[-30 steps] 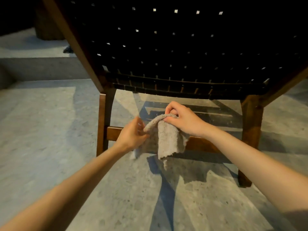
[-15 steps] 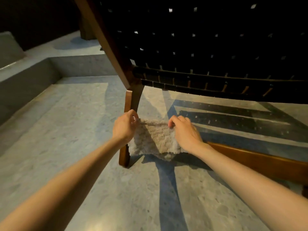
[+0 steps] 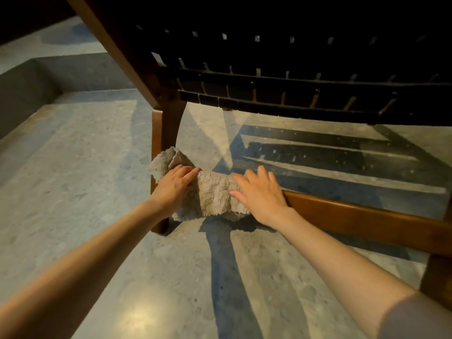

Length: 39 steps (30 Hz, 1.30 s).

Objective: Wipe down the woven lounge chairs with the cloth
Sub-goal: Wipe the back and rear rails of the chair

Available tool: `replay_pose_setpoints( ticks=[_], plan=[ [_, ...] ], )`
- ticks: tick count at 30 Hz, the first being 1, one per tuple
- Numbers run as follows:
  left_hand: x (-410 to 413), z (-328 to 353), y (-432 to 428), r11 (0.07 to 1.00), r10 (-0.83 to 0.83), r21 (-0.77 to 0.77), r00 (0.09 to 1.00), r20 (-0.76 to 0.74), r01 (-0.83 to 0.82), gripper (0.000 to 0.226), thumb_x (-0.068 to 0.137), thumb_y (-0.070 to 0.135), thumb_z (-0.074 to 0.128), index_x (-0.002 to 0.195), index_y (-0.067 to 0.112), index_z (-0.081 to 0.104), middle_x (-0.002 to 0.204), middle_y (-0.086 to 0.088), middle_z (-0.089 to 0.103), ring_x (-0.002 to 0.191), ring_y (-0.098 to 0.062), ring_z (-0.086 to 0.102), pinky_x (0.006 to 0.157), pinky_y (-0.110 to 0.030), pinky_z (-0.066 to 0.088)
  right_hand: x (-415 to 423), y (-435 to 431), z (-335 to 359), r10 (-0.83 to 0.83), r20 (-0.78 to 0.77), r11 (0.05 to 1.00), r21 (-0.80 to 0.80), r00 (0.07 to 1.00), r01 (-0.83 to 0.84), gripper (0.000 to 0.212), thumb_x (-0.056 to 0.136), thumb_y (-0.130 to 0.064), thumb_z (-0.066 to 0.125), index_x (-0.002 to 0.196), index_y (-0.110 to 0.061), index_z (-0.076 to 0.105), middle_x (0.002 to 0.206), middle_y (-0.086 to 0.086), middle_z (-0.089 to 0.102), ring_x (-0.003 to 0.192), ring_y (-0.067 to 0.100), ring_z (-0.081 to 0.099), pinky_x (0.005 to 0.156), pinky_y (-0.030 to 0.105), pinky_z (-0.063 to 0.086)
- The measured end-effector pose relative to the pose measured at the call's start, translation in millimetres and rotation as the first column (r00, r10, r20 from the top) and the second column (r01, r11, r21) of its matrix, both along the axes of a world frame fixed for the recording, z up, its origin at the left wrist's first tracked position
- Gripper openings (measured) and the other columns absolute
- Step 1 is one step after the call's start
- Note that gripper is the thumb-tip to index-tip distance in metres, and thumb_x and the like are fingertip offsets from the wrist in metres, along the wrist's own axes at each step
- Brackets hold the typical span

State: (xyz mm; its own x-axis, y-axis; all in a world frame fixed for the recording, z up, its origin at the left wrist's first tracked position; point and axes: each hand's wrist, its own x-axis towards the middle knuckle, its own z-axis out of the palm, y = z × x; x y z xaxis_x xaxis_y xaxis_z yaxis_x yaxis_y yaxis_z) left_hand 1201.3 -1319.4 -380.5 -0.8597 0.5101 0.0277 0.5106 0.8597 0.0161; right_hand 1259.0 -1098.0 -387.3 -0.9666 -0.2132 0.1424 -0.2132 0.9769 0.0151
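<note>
A beige terry cloth (image 3: pixel 212 192) drapes over the left end of the lounge chair's low wooden crossbar (image 3: pixel 354 216), beside the chair leg (image 3: pixel 161 133). The left hand (image 3: pixel 172 185) and right hand (image 3: pixel 259 194) press it flat, fingers fairly straight. The bar's bare length runs off rightward, nearest the right hand.

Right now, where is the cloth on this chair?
In the head view, the beige cloth is draped over the left end of the chair's low wooden crossbar, beside the wooden leg, under the left hand and right hand.
</note>
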Motion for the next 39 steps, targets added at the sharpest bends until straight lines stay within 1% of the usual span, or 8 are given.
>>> replay_pose_setpoints(
  ticks=[6, 11, 16, 19, 22, 25, 32, 39],
  plan=[
    [13, 20, 81, 0.976, -0.148, -0.135, 0.972, 0.181, 0.174, 0.048, 0.101, 0.032, 0.036, 0.148, 0.025, 0.026, 0.145, -0.004, 0.037, 0.131, -0.024, 0.037, 0.108, -0.034, 0.029, 46, 73, 4, -0.104, 0.038, 0.994, 0.043, 0.994, 0.102, 0.042, 0.099, -0.048, 0.032, 0.127, -0.02, 0.047, 0.127, 0.003, 0.051, 0.114, 0.026, 0.041, 0.09, 0.039, 0.029],
    [48, 27, 174, 0.954, -0.243, -0.108, 0.931, 0.271, 0.281, 0.047, 0.101, 0.034, 0.037, 0.147, 0.027, 0.027, 0.146, -0.001, 0.037, 0.134, -0.024, 0.034, 0.11, -0.037, 0.026, 99, 151, 9, -0.215, 0.107, 0.976, 0.003, 0.971, 0.216, 0.036, 0.101, -0.039, 0.03, 0.126, -0.018, 0.045, 0.131, 0.002, 0.046, 0.126, 0.023, 0.035, 0.107, 0.041, 0.021],
    [89, 28, 260, 0.943, -0.283, -0.084, 0.909, 0.306, 0.322, 0.05, 0.101, 0.036, 0.038, 0.148, 0.028, 0.024, 0.148, 0.0, 0.034, 0.137, -0.026, 0.03, 0.113, -0.047, 0.021, 144, 217, 21, -0.348, 0.165, 0.937, 0.037, 0.923, 0.347, 0.042, 0.102, -0.025, 0.03, 0.141, -0.011, 0.037, 0.155, 0.006, 0.026, 0.147, 0.024, 0.006, 0.118, 0.043, -0.001],
    [105, 25, 291, 0.941, -0.299, -0.081, 0.918, 0.261, 0.33, 0.051, 0.101, 0.036, 0.039, 0.148, 0.028, 0.024, 0.147, 0.0, 0.035, 0.135, -0.025, 0.032, 0.11, -0.044, 0.024, 156, 233, 19, -0.363, 0.158, 0.931, 0.082, 0.918, 0.355, 0.05, 0.097, -0.004, 0.037, 0.146, -0.003, 0.027, 0.159, 0.012, 0.011, 0.147, 0.029, -0.005, 0.112, 0.042, -0.014],
    [117, 19, 313, 0.939, -0.327, -0.023, 0.913, 0.245, 0.343, 0.049, 0.101, 0.036, 0.038, 0.148, 0.029, 0.025, 0.144, 0.001, 0.038, 0.131, -0.024, 0.035, 0.107, -0.041, 0.025, 165, 233, 10, -0.433, 0.12, 0.897, -0.037, 0.893, 0.44, 0.074, 0.09, -0.003, 0.056, 0.15, -0.007, 0.013, 0.157, 0.011, 0.018, 0.146, 0.03, 0.012, 0.117, 0.036, 0.004],
    [120, 13, 323, 0.928, -0.367, 0.022, 0.901, 0.232, 0.372, 0.048, 0.101, 0.036, 0.037, 0.147, 0.029, 0.025, 0.142, 0.001, 0.038, 0.128, -0.023, 0.036, 0.106, -0.04, 0.025, 165, 228, 10, -0.516, 0.194, 0.772, -0.317, 0.834, 0.551, 0.052, 0.098, -0.019, 0.047, 0.147, -0.017, 0.028, 0.151, 0.005, 0.033, 0.142, 0.023, 0.026, 0.118, 0.037, 0.013],
    [90, 1, 263, 0.899, -0.419, -0.027, 0.878, 0.232, 0.436, 0.049, 0.102, 0.039, 0.028, 0.147, 0.024, 0.017, 0.143, -0.001, 0.031, 0.129, -0.022, 0.03, 0.111, -0.038, 0.021, 146, 194, -1, -0.396, 0.089, 0.911, -0.091, 0.914, 0.403, 0.054, 0.096, -0.046, 0.037, 0.141, -0.015, 0.034, 0.141, 0.006, 0.044, 0.129, 0.024, 0.041, 0.116, 0.039, 0.02],
    [23, -9, 131, 0.914, -0.322, -0.179, 0.919, 0.228, 0.364, 0.048, 0.101, 0.044, 0.015, 0.146, 0.026, 0.01, 0.143, 0.0, 0.024, 0.13, -0.021, 0.023, 0.113, -0.038, 0.016, 78, 89, -2, -0.229, 0.083, 0.968, -0.086, 0.97, 0.236, 0.055, 0.098, -0.046, 0.033, 0.14, -0.011, 0.032, 0.134, 0.009, 0.045, 0.117, 0.027, 0.044, 0.105, 0.041, 0.03]
  ],
)
